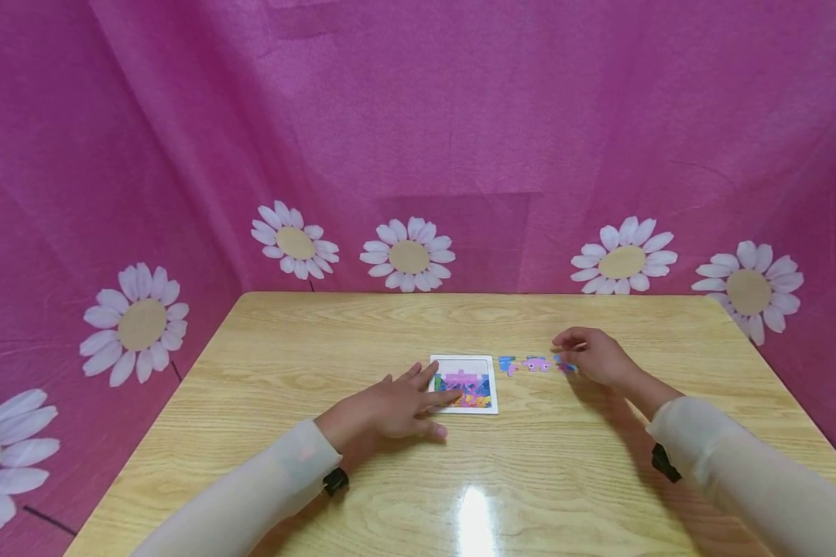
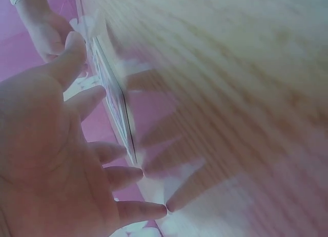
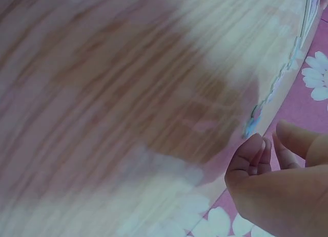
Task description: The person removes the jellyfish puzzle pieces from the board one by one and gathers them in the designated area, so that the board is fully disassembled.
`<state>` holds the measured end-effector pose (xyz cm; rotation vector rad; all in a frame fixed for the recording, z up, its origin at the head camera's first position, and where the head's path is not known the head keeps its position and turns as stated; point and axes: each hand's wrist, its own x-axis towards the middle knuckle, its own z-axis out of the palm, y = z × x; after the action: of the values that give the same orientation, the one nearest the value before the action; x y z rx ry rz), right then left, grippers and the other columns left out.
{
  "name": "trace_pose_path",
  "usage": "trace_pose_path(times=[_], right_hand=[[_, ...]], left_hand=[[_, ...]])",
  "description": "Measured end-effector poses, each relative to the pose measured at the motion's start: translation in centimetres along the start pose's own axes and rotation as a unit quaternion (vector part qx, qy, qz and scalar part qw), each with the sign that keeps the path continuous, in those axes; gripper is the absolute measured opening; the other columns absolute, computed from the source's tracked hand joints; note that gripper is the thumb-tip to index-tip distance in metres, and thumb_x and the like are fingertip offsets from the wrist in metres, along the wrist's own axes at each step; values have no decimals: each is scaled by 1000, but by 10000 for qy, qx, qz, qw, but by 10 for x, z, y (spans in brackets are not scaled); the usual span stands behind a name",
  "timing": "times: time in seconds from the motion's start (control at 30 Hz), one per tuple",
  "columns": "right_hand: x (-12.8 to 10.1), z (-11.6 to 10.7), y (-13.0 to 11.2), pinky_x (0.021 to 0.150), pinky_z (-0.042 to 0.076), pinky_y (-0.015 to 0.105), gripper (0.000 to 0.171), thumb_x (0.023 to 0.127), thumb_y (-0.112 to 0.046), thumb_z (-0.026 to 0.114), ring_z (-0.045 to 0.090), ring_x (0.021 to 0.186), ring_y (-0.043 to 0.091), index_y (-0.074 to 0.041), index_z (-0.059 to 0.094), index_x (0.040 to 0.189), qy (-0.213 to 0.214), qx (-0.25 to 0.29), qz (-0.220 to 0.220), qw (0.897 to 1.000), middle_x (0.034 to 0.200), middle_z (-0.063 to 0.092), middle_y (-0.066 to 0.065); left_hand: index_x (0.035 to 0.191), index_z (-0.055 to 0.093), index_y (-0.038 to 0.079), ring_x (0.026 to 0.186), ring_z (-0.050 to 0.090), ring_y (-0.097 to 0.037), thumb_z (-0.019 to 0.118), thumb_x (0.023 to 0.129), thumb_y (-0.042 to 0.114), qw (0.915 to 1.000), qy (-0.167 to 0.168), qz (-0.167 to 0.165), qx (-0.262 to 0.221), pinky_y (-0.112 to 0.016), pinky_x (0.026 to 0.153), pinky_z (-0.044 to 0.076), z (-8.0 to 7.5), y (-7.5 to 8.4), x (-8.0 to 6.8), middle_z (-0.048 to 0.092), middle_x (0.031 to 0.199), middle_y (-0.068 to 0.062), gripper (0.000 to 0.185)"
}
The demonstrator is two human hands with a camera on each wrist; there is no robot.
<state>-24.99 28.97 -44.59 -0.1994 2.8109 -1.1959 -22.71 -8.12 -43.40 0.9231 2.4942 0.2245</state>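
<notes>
A small white-framed puzzle board (image 1: pixel 468 367) with a pink and blue picture lies flat in the middle of the table. My left hand (image 1: pixel 428 394) rests beside it with fingers straight and spread, fingertips on its left edge; the left wrist view shows the board (image 2: pixel 115 101) edge-on past those fingers (image 2: pixel 128 173). Right of the board, three loose puzzle pieces (image 1: pixel 536 363) lie in a row. My right hand (image 1: pixel 571 352) hovers at the rightmost blue piece (image 1: pixel 566 367), fingers curled. In the right wrist view that piece (image 3: pixel 252 119) lies just beyond the fingertips (image 3: pixel 256 147), not pinched.
The light wooden table (image 1: pixel 390 325) has rounded far corners and a glare spot near the front. A pink cloth backdrop with white daisies (image 1: pixel 407 255) closes in the far side and both flanks. Both wrist views are blurred.
</notes>
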Motion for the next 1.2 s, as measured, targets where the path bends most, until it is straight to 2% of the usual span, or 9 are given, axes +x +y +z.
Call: trace_pose_path(times=[0.13,0.23,0.47,0.67,0.9,1.2], right_hand=[[2,2,-5,78,54,35,23,100,-3,65,64,110,42,8,66,120,-45,116,-39,9999,117,65,27],[3,4,-10,77,54,32,22,101,-3,63,64,109,40,8,66,120,-76,130,-25,9999,118,65,27],[5,12,-21,66,55,34,22,98,4,61,64,92,31,12,64,119,-134,531,-120,9984,115,63,29],[8,20,-33,76,54,32,22,99,-1,63,64,105,37,6,67,119,-169,244,-126,9995,118,64,26],[10,31,-47,73,54,30,23,97,3,63,66,97,35,11,65,118,-285,546,-425,9972,116,64,30],[14,46,-56,73,54,32,22,97,1,65,66,98,34,9,67,117,-389,648,-545,9956,114,66,27]], left_hand=[[158,25,57,160,1,-34,55,94,70,10000,44,-13,-25,-72,119,13,1,-3,-5,2,174,-4,72],[158,25,57,160,3,-35,55,93,73,10000,87,-6,45,-74,117,13,3,-6,-8,4,174,-4,73],[158,27,56,160,2,-33,55,91,75,9999,82,-88,97,-75,117,12,4,-9,-13,5,175,2,75],[158,29,54,160,1,-32,55,91,75,9999,48,-97,106,-76,116,13,5,-10,-16,6,174,4,75],[158,30,52,160,2,-33,55,91,75,9999,57,-53,93,-76,116,13,4,-10,-16,8,174,3,75],[159,28,53,160,1,-34,55,93,73,10000,-1,-67,60,-76,116,14,4,-9,-15,6,175,3,74]])
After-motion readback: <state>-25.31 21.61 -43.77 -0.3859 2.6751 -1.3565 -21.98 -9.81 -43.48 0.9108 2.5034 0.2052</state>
